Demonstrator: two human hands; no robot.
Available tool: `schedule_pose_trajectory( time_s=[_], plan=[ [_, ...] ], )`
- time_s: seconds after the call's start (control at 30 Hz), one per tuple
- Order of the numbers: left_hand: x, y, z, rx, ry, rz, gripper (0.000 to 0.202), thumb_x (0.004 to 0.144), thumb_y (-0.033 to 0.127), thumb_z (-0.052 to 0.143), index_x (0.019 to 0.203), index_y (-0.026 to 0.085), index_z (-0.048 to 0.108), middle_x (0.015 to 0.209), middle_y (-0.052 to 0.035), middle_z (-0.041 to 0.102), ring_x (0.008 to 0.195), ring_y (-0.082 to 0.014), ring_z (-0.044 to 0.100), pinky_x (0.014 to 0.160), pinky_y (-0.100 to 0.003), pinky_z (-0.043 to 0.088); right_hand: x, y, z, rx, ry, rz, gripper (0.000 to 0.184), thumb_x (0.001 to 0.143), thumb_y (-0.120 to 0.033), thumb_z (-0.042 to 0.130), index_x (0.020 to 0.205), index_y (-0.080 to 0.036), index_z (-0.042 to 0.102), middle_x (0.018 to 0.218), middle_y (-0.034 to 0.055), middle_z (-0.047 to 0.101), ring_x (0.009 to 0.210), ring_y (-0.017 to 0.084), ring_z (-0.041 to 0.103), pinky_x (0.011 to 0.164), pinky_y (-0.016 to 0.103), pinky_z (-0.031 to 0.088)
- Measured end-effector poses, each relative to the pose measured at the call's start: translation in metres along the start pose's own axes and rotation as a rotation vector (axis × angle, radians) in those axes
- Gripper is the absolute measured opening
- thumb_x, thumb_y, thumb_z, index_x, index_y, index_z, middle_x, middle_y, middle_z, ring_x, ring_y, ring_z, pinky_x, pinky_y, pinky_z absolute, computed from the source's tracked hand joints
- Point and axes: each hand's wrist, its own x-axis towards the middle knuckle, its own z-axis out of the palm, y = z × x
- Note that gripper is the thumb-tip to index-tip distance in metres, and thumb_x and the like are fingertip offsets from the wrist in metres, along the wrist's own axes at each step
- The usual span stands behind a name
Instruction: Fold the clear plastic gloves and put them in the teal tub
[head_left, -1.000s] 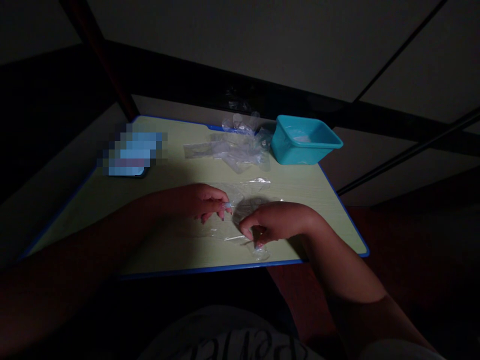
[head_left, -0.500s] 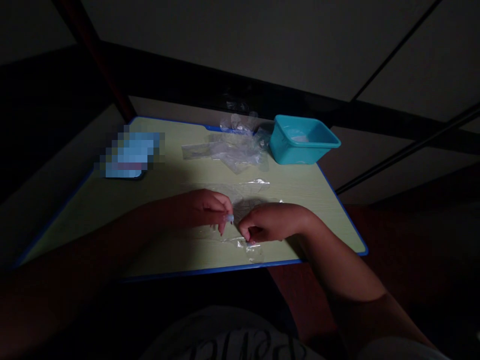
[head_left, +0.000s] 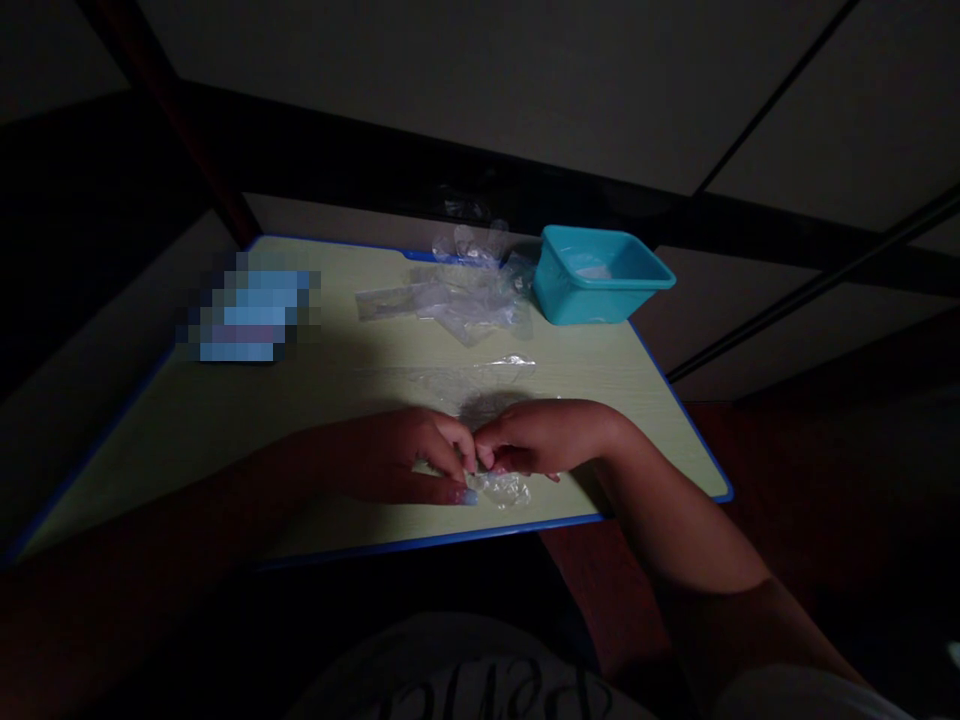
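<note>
A thin, crumpled piece of clear plastic film [head_left: 506, 490] lies near the front edge of the table, under and between my hands. My left hand [head_left: 420, 455] comes in from the left, its thumb and fingertips closed at the film's left edge. Bent at the wrist, my right hand [head_left: 547, 435] has curled fingers pinching the film from above. The fingertips of both hands nearly meet. More flat clear plastic [head_left: 480, 375] spreads just behind them; whether it is the same piece, I cannot tell.
A heap of clear plastic pieces [head_left: 472, 305] lies at the back, some with finger-like lobes over the edge. A turquoise bin [head_left: 600, 300] with something pale inside stands at the back right. A blurred phone-like device [head_left: 255, 315] lies left on the blue-edged table [head_left: 322, 520].
My left hand has come down and toward me, its thumb now at the film. My right hand has stayed nearly in place. The near end of the film is more bunched.
</note>
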Motion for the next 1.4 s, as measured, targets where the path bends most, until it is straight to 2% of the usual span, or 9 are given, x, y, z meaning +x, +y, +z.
schedule_pose_trajectory(
  time_s=[0.23,0.5,0.63,0.73,0.87,1.0,1.1,1.27,1.4],
  plan=[
    [0.000,0.002,0.001,-0.067,-0.007,-0.059,0.030,0.089,0.043,0.057,0.105,0.024,0.073,0.116,-0.0083,0.066,0.092,-0.0185,0.064,0.080,-0.028,0.048,-0.002,-0.001,-0.003,-0.007,0.017,0.027,0.013,0.088,-0.004,0.047,0.092,-0.013,0.056,0.067,-0.0051,0.050,0.041,0.004,0.044,0.043,0.018,0.033],
    [0.001,0.004,-0.001,-0.072,-0.046,-0.096,0.032,0.089,0.043,0.056,0.107,0.021,0.071,0.119,-0.0092,0.066,0.079,-0.0157,0.063,0.061,-0.022,0.044,-0.001,-0.002,-0.005,-0.058,0.063,0.020,0.012,0.086,-0.002,0.050,0.088,-0.011,0.057,0.063,-0.0050,0.050,0.048,0.004,0.042,0.049,0.019,0.033],
    [0.002,0.004,-0.001,-0.073,-0.041,-0.112,0.033,0.089,0.041,0.055,0.106,0.018,0.072,0.117,-0.0100,0.067,0.081,-0.0158,0.063,0.061,-0.022,0.044,-0.004,0.000,-0.006,-0.026,0.115,0.001,0.013,0.086,-0.003,0.046,0.084,-0.013,0.054,0.062,-0.0051,0.047,0.052,0.006,0.045,0.051,0.019,0.035],
    [0.002,0.002,-0.001,-0.092,-0.027,-0.094,0.033,0.090,0.041,0.054,0.105,0.017,0.072,0.114,-0.0104,0.068,0.078,-0.0151,0.063,0.062,-0.022,0.045,-0.007,0.002,-0.008,0.074,0.147,0.049,0.016,0.087,-0.003,0.038,0.084,-0.016,0.047,0.066,-0.0046,0.050,0.047,0.006,0.047,0.046,0.018,0.036],
    [0.001,-0.001,-0.002,-0.101,-0.008,-0.108,0.038,0.089,0.044,0.054,0.110,0.016,0.070,0.109,-0.0112,0.069,0.071,-0.0142,0.061,0.062,-0.023,0.045,-0.011,0.002,-0.008,0.119,0.158,0.108,0.014,0.088,-0.006,0.037,0.086,-0.018,0.044,0.068,-0.0036,0.054,0.044,0.006,0.048,0.043,0.018,0.036],
    [0.001,-0.001,-0.002,-0.083,0.031,-0.118,0.040,0.088,0.050,0.055,0.110,0.020,0.070,0.107,-0.0091,0.069,0.080,-0.0173,0.063,0.070,-0.025,0.046,-0.010,0.001,-0.008,0.080,0.167,0.109,0.017,0.097,-0.021,0.036,0.081,-0.018,0.043,0.064,-0.0037,0.053,0.043,0.006,0.046,0.045,0.019,0.036],
    [0.001,0.001,-0.002,-0.070,0.020,-0.144,0.046,0.088,0.055,0.054,0.111,0.019,0.069,0.109,-0.0098,0.067,0.082,-0.0179,0.063,0.073,-0.026,0.046,-0.010,0.001,-0.009,0.026,0.203,0.075,0.024,0.098,-0.030,0.038,0.080,-0.017,0.046,0.063,-0.0041,0.050,0.045,0.006,0.045,0.048,0.020,0.035],
    [0.001,0.004,-0.003,-0.062,-0.016,-0.188,0.052,0.089,0.056,0.048,0.118,0.016,0.066,0.107,-0.0099,0.064,0.073,-0.0136,0.060,0.067,-0.023,0.045,-0.008,0.004,-0.011,-0.147,0.256,0.031,0.026,0.095,-0.033,0.047,0.079,-0.014,0.055,0.066,-0.0019,0.050,0.059,0.009,0.045,0.056,0.022,0.034],
    [0.002,0.005,-0.003,-0.049,-0.022,-0.191,0.048,0.090,0.050,0.049,0.118,0.015,0.065,0.107,-0.0105,0.062,0.076,-0.0142,0.059,0.068,-0.023,0.045,-0.009,0.003,-0.013,-0.244,0.329,0.158,0.031,0.097,-0.033,0.043,0.082,-0.011,0.060,0.068,0.0010,0.054,0.059,0.010,0.042,0.057,0.024,0.031]
  ],
)
